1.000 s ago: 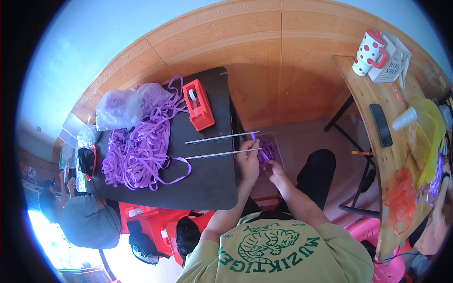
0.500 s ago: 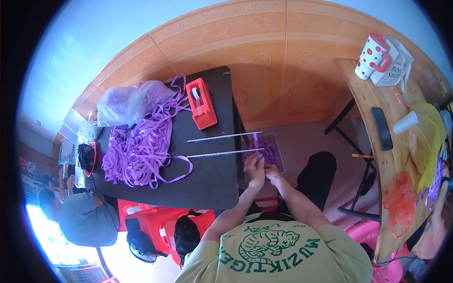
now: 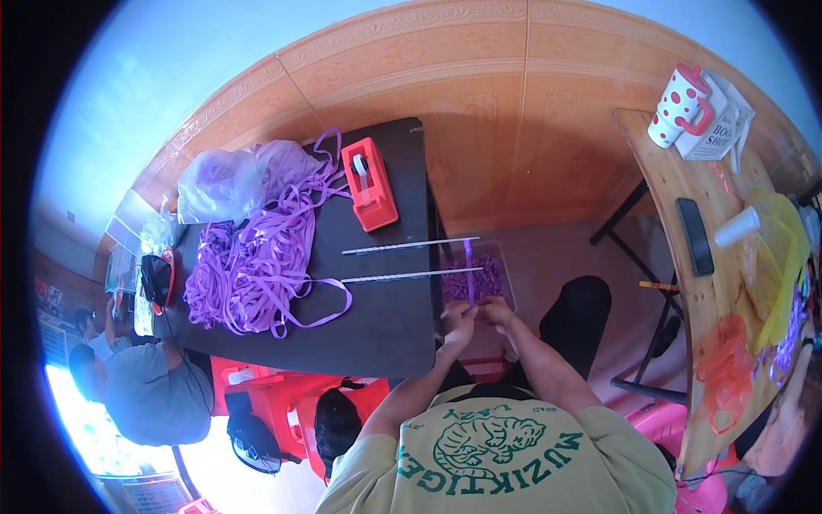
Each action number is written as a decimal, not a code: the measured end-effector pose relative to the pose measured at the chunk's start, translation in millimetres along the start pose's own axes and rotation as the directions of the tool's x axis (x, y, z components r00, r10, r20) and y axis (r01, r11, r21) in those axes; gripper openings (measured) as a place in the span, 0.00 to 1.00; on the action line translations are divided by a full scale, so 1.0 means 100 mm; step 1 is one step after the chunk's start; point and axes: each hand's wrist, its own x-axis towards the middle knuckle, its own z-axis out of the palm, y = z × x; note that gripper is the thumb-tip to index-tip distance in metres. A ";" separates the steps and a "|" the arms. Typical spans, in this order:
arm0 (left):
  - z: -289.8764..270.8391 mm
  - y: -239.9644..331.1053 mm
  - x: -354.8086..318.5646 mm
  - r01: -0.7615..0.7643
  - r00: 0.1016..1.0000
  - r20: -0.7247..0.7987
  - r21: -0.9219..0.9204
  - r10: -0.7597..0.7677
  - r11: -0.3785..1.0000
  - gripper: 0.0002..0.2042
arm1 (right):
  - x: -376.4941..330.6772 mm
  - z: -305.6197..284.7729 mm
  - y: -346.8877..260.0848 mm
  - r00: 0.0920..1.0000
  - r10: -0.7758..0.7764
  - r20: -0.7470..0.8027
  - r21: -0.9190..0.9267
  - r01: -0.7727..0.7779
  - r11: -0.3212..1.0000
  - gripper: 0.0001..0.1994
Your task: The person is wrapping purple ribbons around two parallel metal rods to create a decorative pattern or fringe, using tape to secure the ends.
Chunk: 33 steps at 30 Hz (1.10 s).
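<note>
Two thin pale rods, a far rod (image 3: 402,247) and a near rod (image 3: 402,277), stick out past the right edge of the dark table. A purple ribbon (image 3: 469,276) runs from the far rod's tip across the near one and down to my fingers. My left hand (image 3: 458,322) is closed around the ribbon's lower end. Close beside it, my right hand (image 3: 495,312) pinches at the same end; the fingertips are small and partly hidden. Beneath the rods, a clear plastic box (image 3: 511,287) holds many small purple ribbon pieces (image 3: 488,272).
On the dark table (image 3: 385,334) lie a tangled purple ribbon heap (image 3: 248,283), a plastic bag (image 3: 218,188) and a red tape dispenser (image 3: 371,184). At right, a wooden table (image 3: 659,163) carries a phone (image 3: 693,236) and a dotted cup (image 3: 678,107). Another person (image 3: 158,394) sits at left.
My hands have moved slightly down from the near rod and spread a little apart. More of the ribbon below that rod now shows.
</note>
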 end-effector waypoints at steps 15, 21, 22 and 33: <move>-0.67 1.65 0.40 -0.213 0.969 -0.223 -0.558 0.102 0.802 0.05 | 0.07 -0.05 0.11 1.000 -0.024 0.004 -0.096 0.025 0.995 0.09; -0.65 1.61 0.40 -0.254 0.950 -0.300 -0.569 0.089 0.782 0.04 | -0.09 0.02 0.14 0.969 -0.132 0.208 -0.200 0.174 0.964 0.15; -0.62 1.66 0.40 -0.258 0.949 -0.305 -0.588 0.085 0.767 0.03 | -0.06 -0.03 0.18 0.970 -0.137 0.199 -0.203 0.178 0.963 0.15; -0.57 1.80 0.43 -0.261 0.952 -0.289 -0.582 0.104 0.771 0.02 | 0.13 -0.25 0.27 0.825 -0.526 0.207 -0.415 0.561 0.716 0.10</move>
